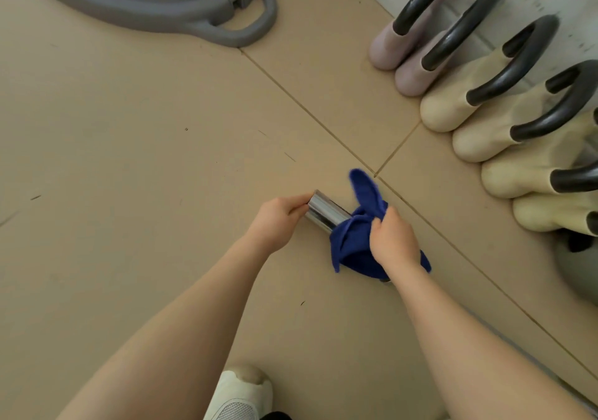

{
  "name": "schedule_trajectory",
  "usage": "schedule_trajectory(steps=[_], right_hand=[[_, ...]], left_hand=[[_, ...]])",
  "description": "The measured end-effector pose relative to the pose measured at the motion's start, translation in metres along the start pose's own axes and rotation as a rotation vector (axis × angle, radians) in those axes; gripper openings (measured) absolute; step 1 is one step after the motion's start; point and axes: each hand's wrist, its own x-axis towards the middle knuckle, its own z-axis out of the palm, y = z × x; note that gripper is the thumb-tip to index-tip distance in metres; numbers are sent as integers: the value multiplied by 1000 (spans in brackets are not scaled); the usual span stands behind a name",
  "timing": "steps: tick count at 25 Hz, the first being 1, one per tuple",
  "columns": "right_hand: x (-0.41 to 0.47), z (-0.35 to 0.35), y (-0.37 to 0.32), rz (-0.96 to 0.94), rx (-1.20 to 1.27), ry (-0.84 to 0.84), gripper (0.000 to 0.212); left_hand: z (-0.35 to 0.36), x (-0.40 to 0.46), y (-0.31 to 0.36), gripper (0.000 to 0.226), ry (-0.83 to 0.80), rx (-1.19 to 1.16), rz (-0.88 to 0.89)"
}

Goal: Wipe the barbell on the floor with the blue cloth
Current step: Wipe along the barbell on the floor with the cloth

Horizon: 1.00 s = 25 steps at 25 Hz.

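The right hand (pixel 393 241) is clenched on the blue cloth (pixel 354 245), which is bunched around the chrome barbell (pixel 326 214) lying on the tan floor mat (pixel 145 160). One loose flap of cloth sticks up and away past the fingers, and another fold trails out under the wrist. Just beside this grip, the left hand (pixel 278 219) pinches the bare end of the bar between thumb and fingertips, holding it steady; only a short shiny stretch shows between the two hands, and the bar's other end is hidden under cloth and hand.

Beyond the left hand the mat lies open and flat. A seam between mats (pixel 323 128) runs diagonally just past the cloth flap. Farther out on the right hand's side, a row of kettlebells (pixel 453 105) with dark handles lines the wall, well apart from the cloth. Far ahead of the left hand sits a grey balance trainer base (pixel 194 15) with a loop handle. Behind the grip, near the person, a white shoe (pixel 241 393) rests on the mat.
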Motion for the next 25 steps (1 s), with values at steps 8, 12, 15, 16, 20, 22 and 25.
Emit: schedule_trajectory(steps=[8, 12, 15, 16, 20, 22, 25], right_hand=[[-10, 20, -13, -711, -189, 59, 54], [-20, 19, 16, -385, -270, 301, 49], [-29, 38, -16, -603, -313, 349, 41], [-26, 37, -20, -688, -356, 368, 40], [-14, 15, 5, -728, -535, 283, 37], [-30, 23, -1, -609, -541, 218, 31], [-29, 41, -24, -692, -516, 224, 24]], left_hand=[[-1, 24, 32, 27, 13, 389, -372], [4, 23, 35, 41, 181, 153, -168], [4, 34, 47, 45, 102, 204, -182], [-1, 36, 47, 41, 64, 162, -189], [-22, 34, 33, 44, -96, -236, -280], [-23, 37, 33, 47, -94, -266, -310], [-16, 41, 44, 48, -109, -127, -239]])
